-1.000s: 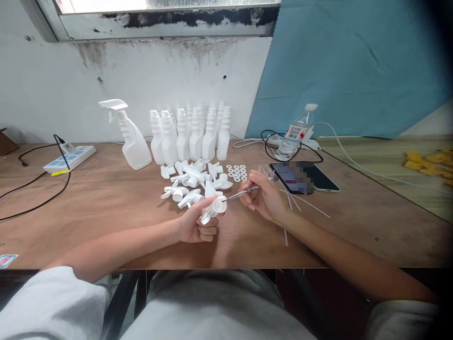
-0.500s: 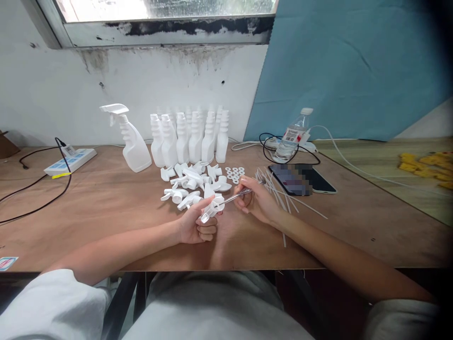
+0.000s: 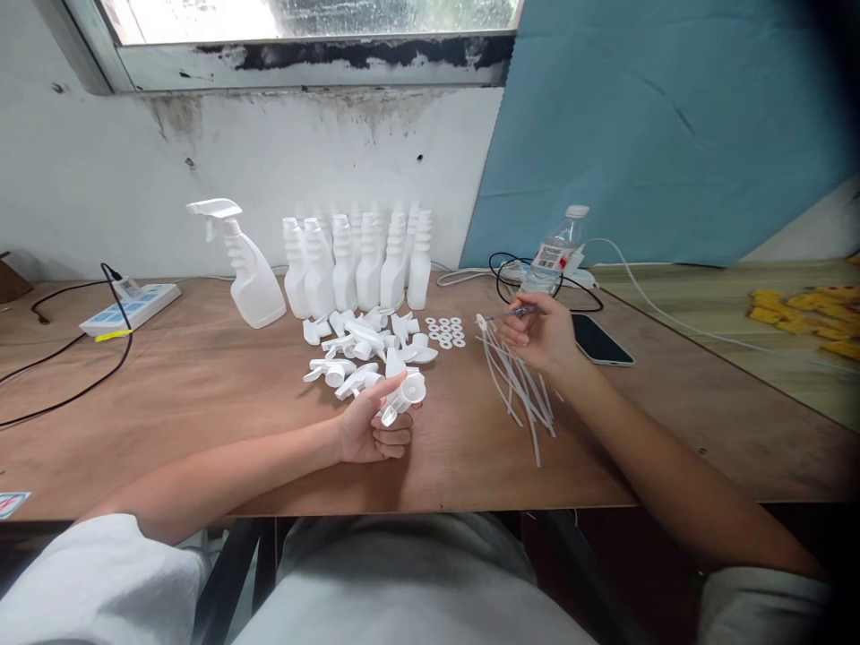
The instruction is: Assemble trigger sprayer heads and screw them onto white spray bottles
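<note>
The right hand (image 3: pixel 547 339) has swung away from the other one and now sits to the right of the pile of sprayer heads (image 3: pixel 364 337), closed around a slim metal tool (image 3: pixel 521 311) that looks like tweezers. The left hand (image 3: pixel 377 425) has stayed in front of the pile, gripping one sprayer head (image 3: pixel 411 391) with its round opening facing the camera, the tool no longer inside it. That suggests work inside this head is finished or paused. To the right of the pile, the tool's tip is at a small white piece (image 3: pixel 481 322), by the upper ends of thin white tubes (image 3: pixel 528 399); whether the tip grips it cannot be told.

Beyond the pile rises a stained white wall (image 3: pixel 269 148), with blue cloth (image 3: pixel 605 125) at its right and a window (image 3: pixel 376 21) above. The brown worktop (image 3: pixel 202 385) spreads around the pile. Just behind the pile stand upright white bottles (image 3: pixel 343 269); behind it to the left is one bottle with its sprayer fitted (image 3: pixel 258 291). A power strip (image 3: pixel 138 309) lies well left of the pile, a phone (image 3: pixel 600 339) well right. Just beside the pile, on its right, lie small white rings (image 3: pixel 444 332).
</note>
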`<move>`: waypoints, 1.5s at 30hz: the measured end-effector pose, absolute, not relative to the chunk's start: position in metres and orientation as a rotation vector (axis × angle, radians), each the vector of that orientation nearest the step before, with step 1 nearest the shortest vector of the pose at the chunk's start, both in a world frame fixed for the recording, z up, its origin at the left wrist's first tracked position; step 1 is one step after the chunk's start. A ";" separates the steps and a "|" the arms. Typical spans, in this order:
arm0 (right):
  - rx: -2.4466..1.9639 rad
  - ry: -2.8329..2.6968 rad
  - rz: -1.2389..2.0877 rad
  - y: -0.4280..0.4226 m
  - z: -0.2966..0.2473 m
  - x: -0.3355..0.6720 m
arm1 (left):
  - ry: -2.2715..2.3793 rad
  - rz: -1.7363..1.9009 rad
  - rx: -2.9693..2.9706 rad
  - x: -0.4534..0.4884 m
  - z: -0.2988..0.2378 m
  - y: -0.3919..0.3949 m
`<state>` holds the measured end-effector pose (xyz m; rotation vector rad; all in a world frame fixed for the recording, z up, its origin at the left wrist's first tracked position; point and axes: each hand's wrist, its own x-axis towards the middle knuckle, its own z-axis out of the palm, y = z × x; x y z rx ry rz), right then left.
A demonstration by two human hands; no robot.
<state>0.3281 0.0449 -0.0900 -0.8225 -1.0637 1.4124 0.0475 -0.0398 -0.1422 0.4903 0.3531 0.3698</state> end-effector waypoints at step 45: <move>-1.176 -1.831 0.767 0.060 -0.137 0.313 | 2.089 0.674 2.015 -0.105 -0.112 0.054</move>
